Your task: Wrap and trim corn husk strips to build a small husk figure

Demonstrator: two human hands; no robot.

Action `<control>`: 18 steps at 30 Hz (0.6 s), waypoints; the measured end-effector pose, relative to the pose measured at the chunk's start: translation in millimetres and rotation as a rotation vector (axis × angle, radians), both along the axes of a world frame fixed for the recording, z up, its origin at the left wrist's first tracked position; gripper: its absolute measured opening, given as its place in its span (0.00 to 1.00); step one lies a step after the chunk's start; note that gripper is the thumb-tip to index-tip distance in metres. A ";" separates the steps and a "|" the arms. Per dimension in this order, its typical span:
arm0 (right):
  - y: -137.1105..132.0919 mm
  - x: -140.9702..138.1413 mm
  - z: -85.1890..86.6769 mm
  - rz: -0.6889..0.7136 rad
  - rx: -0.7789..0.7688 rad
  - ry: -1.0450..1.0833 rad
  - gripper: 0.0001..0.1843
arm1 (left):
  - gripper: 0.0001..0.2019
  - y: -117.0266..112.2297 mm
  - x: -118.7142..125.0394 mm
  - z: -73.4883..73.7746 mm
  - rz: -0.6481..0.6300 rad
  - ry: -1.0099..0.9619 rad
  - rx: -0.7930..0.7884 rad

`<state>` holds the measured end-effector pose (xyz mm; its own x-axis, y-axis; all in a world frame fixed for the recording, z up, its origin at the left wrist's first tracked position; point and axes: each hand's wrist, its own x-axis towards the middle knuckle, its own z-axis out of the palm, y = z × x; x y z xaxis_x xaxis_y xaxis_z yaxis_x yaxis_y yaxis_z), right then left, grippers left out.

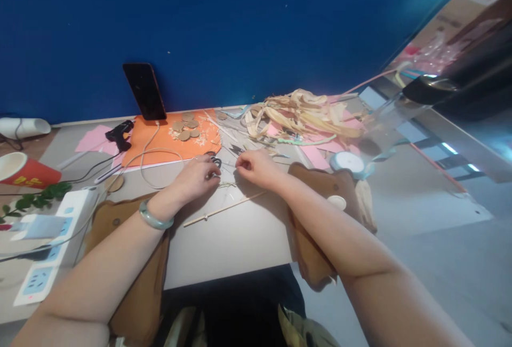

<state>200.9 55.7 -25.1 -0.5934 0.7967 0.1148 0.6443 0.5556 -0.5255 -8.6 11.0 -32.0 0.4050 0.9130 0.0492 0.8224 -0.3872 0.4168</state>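
Observation:
My left hand [198,177], with a pale green bangle [155,217] on its wrist, is over the table with fingers curled together. My right hand [259,168] faces it a short gap away, thumb and fingertips pinched. Anything held in either hand is too small or hidden to make out. Just beyond them lie small scissors, with dark handles [216,160] by my left fingers and pointed blades [237,149] by my right. Thin straw-like scraps [227,184] rest between the hands. Nearer to me lies a thin wooden stick [224,209] with a small knot near one end.
Brown pads [134,245] lie under both forearms. An orange sheet [150,141] holds wooden discs [184,135] and shavings. A phone [144,92] leans on the blue wall. Dried husk strips [302,115] pile up behind right. A ribbon spool [349,162], power strip [60,245] and red cup [30,171] stand around.

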 end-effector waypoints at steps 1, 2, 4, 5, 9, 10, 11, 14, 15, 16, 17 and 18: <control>0.9 0.3 -1.3 -0.010 -0.003 0.003 0.05 | 0.10 -0.7 1.2 -1.2 -0.031 0.014 -0.002; 1.5 0.4 -2.7 -0.011 -0.004 0.004 0.05 | 0.10 -1.4 2.6 -2.2 -0.061 0.033 -0.007; 2.3 0.1 -5.2 -0.004 -0.003 -0.005 0.04 | 0.10 -2.3 5.3 -3.8 -0.107 0.084 -0.013; 2.5 0.0 -6.0 -0.004 -0.003 -0.014 0.04 | 0.09 -2.4 6.3 -4.3 -0.119 0.103 -0.015; 3.8 0.8 -4.9 -0.056 0.008 -0.086 0.04 | 0.10 1.3 5.0 -5.3 -0.078 0.079 0.002; 4.2 1.5 -3.8 -0.080 0.022 -0.112 0.04 | 0.10 2.9 3.3 -5.5 -0.049 0.058 0.011; 4.5 2.2 -2.5 -0.100 0.040 -0.140 0.05 | 0.10 4.5 1.3 -5.5 -0.015 0.039 0.025; 5.0 3.9 0.7 -0.138 0.077 -0.223 0.06 | 0.10 8.0 -4.8 -4.6 0.099 0.000 0.074; 5.0 4.0 1.3 -0.139 0.075 -0.249 0.06 | 0.10 8.5 -6.3 -3.9 0.131 -0.005 0.089; 4.8 4.0 1.6 -0.134 0.065 -0.272 0.06 | 0.10 8.6 -7.4 -3.2 0.156 -0.007 0.100; 4.6 3.7 1.7 -0.128 0.052 -0.292 0.06 | 0.10 8.5 -8.0 -2.7 0.169 -0.006 0.105; 4.3 3.2 1.6 -0.120 0.038 -0.310 0.06 | 0.10 8.2 -8.2 -2.5 0.172 -0.003 0.106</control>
